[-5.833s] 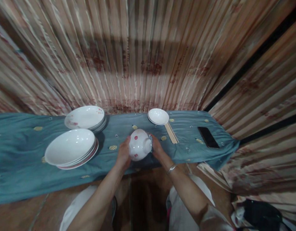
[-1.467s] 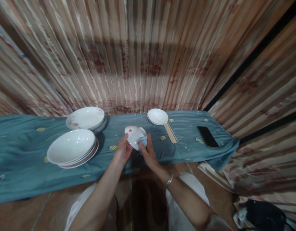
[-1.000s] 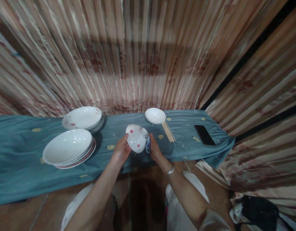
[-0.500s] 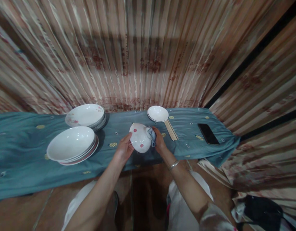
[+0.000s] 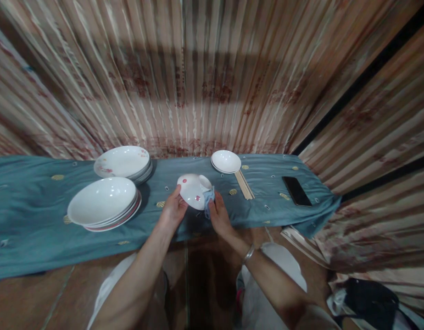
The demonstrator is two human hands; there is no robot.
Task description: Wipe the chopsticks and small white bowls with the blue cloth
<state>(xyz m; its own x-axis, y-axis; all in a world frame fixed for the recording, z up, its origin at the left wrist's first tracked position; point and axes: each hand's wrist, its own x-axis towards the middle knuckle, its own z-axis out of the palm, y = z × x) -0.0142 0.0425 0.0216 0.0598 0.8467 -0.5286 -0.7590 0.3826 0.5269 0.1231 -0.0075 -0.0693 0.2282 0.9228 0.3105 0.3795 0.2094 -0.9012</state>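
Observation:
A white bowl (image 5: 192, 191) with small red marks is held tilted above the cloth-covered table, its outside and foot ring facing me. My left hand (image 5: 175, 207) grips the bowl's left rim, thumb on the outer wall. On the other side, my right hand (image 5: 219, 213) is closed on a blue cloth (image 5: 208, 201), which it presses against the bowl's right side near the rim. The bowl's inside is hidden from me.
Large white bowls (image 5: 102, 201) are stacked at the left, with a pile of flowered plates (image 5: 122, 161) behind. Small bowls (image 5: 226, 161) stand at the back beside wooden chopsticks (image 5: 244, 185). A black phone (image 5: 296, 190) lies at the right on the teal tablecloth (image 5: 33, 220).
The bowl has shifted slightly left and turned, so its foot ring now shows. My right hand has moved the cloth from the foot down to the lower right side.

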